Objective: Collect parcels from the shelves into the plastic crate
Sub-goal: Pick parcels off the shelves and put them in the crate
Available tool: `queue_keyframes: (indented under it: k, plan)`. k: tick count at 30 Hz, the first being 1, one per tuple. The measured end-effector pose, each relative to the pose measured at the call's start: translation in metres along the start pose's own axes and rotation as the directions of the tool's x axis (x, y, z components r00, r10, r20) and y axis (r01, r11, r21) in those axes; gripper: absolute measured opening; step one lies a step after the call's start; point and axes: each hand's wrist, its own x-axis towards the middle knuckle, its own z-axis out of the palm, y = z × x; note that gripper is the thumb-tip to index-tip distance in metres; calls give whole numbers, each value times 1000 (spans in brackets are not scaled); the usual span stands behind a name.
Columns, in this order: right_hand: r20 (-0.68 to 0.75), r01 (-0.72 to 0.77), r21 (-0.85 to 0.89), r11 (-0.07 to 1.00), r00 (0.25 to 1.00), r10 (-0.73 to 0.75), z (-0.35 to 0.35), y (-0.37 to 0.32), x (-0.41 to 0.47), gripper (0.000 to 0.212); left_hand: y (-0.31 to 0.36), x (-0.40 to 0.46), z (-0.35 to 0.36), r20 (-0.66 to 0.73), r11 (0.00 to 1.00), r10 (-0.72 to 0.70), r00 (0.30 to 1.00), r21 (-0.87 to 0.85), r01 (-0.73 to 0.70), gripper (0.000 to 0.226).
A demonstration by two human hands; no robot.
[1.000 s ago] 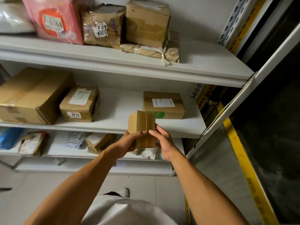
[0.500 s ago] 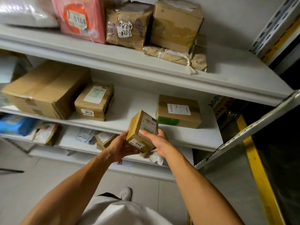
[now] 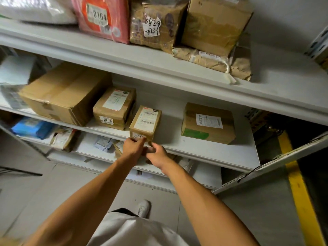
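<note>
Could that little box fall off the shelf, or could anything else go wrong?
Maybe. The small box sits right at the front lip of the middle shelf, so a bump from the left hand or the right hand might tip it off. It also stands close to the box marked 0410, so sliding it carelessly could shove that one. No crate is in view, so it may need carrying some way.
</note>
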Motion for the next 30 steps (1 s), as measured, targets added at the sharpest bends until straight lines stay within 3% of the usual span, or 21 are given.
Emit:
queue_keyframes:
  k: [2, 5, 9, 14, 19, 25, 30]
  plan:
    - [-63, -18, 55, 998, 998, 21, -11, 8, 1, 76, -1, -1, 11, 161, 996, 31, 986, 77, -43, 18]
    - [-199, -29, 127, 991, 978, 54, -39, 17, -2, 57, 3, -4, 30, 289, 985, 112, 951, 94, -144, 13]
    - [-359, -5, 143, 990, 932, 57, -76, 25, -7, 54, 4, 3, 57, 403, 998, 36, 915, 31, -53, 23]
    - [-448, 10, 225, 974, 889, 94, -111, 31, -14, 57, 16, 16, 93, 435, 998, 50, 899, 21, -65, 32]
    - [-449, -8, 318, 948, 879, 158, -134, 39, -11, 60, 46, 40, 123, 476, 992, 56, 878, 71, -101, 35]
    - [-499, 103, 539, 836, 838, 218, -143, 32, 7, 64, 82, 78, 151, 545, 948, 85, 834, 214, -237, 38]
    - [-567, 200, 500, 843, 811, 144, -140, 33, 19, 77, 93, 100, 178, 546, 906, 124, 829, 278, -318, 49]
